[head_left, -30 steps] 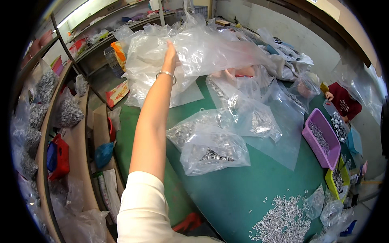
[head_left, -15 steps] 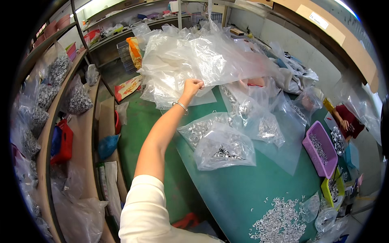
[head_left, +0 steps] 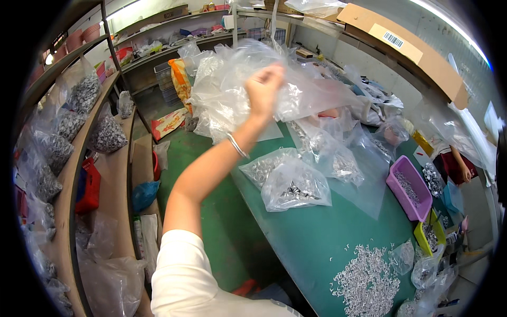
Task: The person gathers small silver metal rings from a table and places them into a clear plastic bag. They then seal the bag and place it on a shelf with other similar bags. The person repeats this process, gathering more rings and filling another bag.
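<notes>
My left hand [head_left: 264,90], a bracelet on its wrist, is raised over a heap of large clear plastic bags [head_left: 211,100] at the far end of the green table [head_left: 285,248]. Motion smears its fingers, but they look closed on a clear plastic bag [head_left: 253,53], which is blurred too. My right hand is out of view. Nearer on the table, two clear bags of small metal parts [head_left: 296,190] lie side by side. A loose pile of small silvery curved pieces [head_left: 367,282] spreads at the near right.
Shelves [head_left: 100,127] with bagged metal parts and a red basket [head_left: 88,185] line the left. A purple basket [head_left: 409,187] and a yellow-green basket [head_left: 430,232] stand on the right. Beyond them, another person's hand [head_left: 466,173] shows. A cardboard box [head_left: 401,47] sits at the upper right.
My left hand has moved up and slightly right from the bag edge it was pinching, and the plastic around it has lifted. The other person's hand has dropped lower.
</notes>
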`<state>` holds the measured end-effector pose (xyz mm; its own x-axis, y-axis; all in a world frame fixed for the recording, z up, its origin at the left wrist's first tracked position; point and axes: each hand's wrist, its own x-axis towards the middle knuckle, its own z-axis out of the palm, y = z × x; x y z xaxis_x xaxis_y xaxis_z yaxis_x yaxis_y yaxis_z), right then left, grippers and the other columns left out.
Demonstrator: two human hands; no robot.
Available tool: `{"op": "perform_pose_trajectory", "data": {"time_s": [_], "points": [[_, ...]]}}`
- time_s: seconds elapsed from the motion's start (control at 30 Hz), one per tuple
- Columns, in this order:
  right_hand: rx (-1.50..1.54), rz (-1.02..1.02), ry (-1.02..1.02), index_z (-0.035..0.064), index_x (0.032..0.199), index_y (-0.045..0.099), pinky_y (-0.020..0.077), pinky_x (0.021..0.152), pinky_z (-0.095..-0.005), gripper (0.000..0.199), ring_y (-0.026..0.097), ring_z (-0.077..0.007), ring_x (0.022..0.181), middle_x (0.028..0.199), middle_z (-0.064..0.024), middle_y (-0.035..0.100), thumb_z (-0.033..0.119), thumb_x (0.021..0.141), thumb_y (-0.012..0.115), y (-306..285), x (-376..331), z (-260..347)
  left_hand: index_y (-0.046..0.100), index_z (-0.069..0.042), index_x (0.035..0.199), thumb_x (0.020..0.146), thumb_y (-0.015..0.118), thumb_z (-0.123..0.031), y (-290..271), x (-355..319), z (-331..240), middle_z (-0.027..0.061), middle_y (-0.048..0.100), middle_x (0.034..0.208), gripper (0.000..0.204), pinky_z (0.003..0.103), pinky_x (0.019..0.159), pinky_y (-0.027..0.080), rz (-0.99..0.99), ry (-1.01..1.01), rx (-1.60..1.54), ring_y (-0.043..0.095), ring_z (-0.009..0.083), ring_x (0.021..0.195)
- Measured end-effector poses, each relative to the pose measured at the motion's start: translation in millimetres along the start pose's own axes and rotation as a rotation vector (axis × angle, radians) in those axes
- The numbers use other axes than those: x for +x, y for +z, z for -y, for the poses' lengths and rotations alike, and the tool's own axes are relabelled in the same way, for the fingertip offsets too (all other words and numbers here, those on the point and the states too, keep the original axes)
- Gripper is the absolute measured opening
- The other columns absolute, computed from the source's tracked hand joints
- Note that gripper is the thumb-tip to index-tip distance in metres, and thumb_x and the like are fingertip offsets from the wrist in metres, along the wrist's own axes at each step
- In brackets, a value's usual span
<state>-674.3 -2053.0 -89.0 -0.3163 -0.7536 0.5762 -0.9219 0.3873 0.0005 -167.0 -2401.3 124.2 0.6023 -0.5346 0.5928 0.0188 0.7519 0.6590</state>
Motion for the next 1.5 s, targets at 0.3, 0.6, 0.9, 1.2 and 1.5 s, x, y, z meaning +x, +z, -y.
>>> {"op": "perform_pose_trajectory", "data": {"time_s": [0.3, 0.6, 0.9, 1.2, 1.5], "points": [[1.545, 0.42, 0.121, -0.0007, 0.138, 0.019, 0.0352, 0.096, -0.0403, 0.078, 0.046, -0.0318, 0.116, 0.13, -0.0214, 0.042, 0.028, 0.081, 0.064, -14.8, 47.4, 99.5, 0.065, 0.0, 0.093, 0.078, 0.063, -0.001, 80.8, -271.2, -33.4, 0.0214, 0.041, 0.136, 0.015, 0.039, 0.103, 0.032, 0.504, 0.054, 0.191, 0.038, 0.0333, 0.128], [1.398, 0.599, 0.167, -0.0008, 0.111, 0.057, 0.0439, 0.085, -0.0322, 0.026, 0.057, -0.0256, 0.099, 0.108, -0.0154, 0.061, 0.001, 0.085, 0.054, 29.7, 64.0, 143.2, 0.063, 0.0, 0.104, 0.08, 0.059, 0.002, 17.1, -456.3, -70.4, 0.0198, 0.049, 0.128, 0.024, 0.036, 0.096, 0.039, 0.784, -0.498, 0.156, 0.047, 0.0356, 0.119], [0.899, 0.022, -0.43, -0.0012, 0.098, 0.063, 0.0456, 0.078, -0.0368, 0.027, 0.059, -0.0305, 0.089, 0.099, -0.0144, 0.061, -0.01, 0.074, 0.055, 16.0, 41.2, 139.6, 0.053, -0.003, 0.111, 0.061, 0.07, 0.003, -33.0, -428.3, -94.4, 0.0171, 0.043, 0.113, 0.053, 0.04, 0.086, 0.038, 0.499, -0.051, 0.597, 0.045, 0.0317, 0.1], [0.714, -0.03, -0.474, 0.0009, 0.095, 0.061, 0.0404, 0.078, -0.038, 0.025, 0.055, -0.0289, 0.088, 0.098, -0.0116, 0.059, -0.006, 0.071, 0.059, 27.1, 59.5, 112.9, 0.064, -0.005, 0.098, 0.054, 0.045, 0.02, -49.8, -429.4, -69.0, 0.0151, 0.049, 0.103, 0.054, 0.037, 0.083, 0.04, 0.555, -0.155, 0.64, 0.047, 0.032, 0.097], [1.029, 0.265, 0.065, -0.0045, 0.106, 0.058, 0.0471, 0.078, -0.0343, 0.022, 0.063, -0.0231, 0.085, 0.095, -0.0169, 0.065, 0.006, 0.091, 0.046, 40.5, 66.0, 110.2, 0.059, -0.005, 0.107, 0.062, 0.05, 0.017, -42.7, -418.5, -67.6, 0.0158, 0.048, 0.113, 0.051, 0.041, 0.091, 0.037, 0.726, -0.11, 0.625, 0.045, 0.0353, 0.106]]}}
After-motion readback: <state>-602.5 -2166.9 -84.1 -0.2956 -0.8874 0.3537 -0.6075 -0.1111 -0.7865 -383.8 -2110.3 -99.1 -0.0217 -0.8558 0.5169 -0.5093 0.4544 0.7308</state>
